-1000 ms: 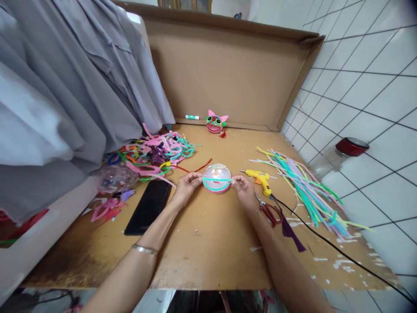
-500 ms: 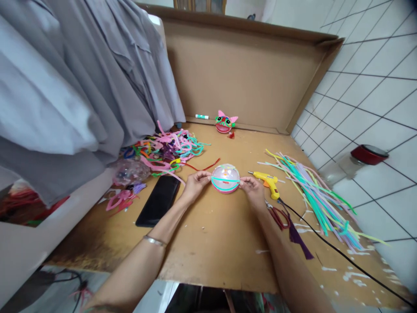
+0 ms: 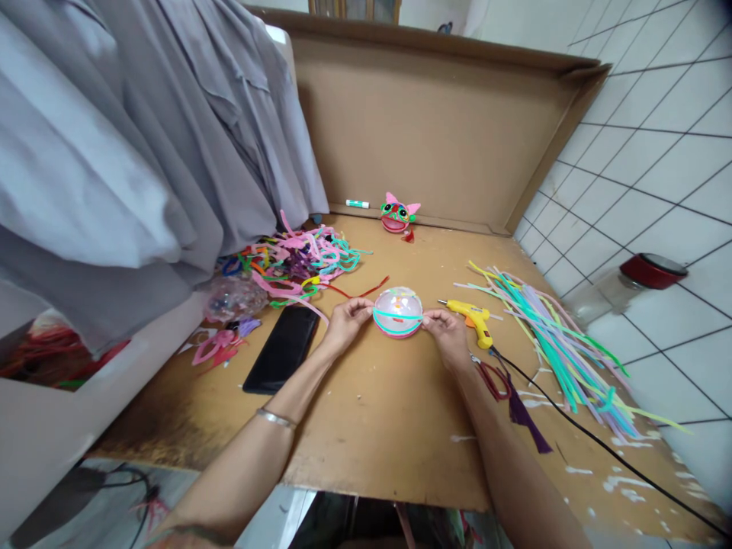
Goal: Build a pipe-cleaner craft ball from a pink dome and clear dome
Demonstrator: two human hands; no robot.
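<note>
A clear plastic ball [image 3: 399,300] with pink along its lower rim sits on the table between my hands. Across its front runs a turquoise pipe cleaner [image 3: 397,316], and a second turquoise line curves below it. My left hand [image 3: 350,319] pinches the strip's left end against the ball's side, thumb and finger closed. On the opposite side, my right hand [image 3: 446,332] pinches its right end; the fingertips partly hide both ends. Just right of my right hand lies a yellow glue gun [image 3: 472,316]. Red-handled scissors [image 3: 492,380] lie by my right wrist.
Loose pipe cleaners [image 3: 549,343] spread at the right, with a purple tassel [image 3: 527,423] and black cord [image 3: 572,412] nearby. Left are a black phone [image 3: 281,351] and a tangled pipe-cleaner pile [image 3: 309,255]. A decorated animal-face ball [image 3: 396,215] stands before the cardboard wall [image 3: 423,130].
The whole view has shifted slightly, so everything sits a little farther right. Both hands keep the same pinch at the ball's sides.
</note>
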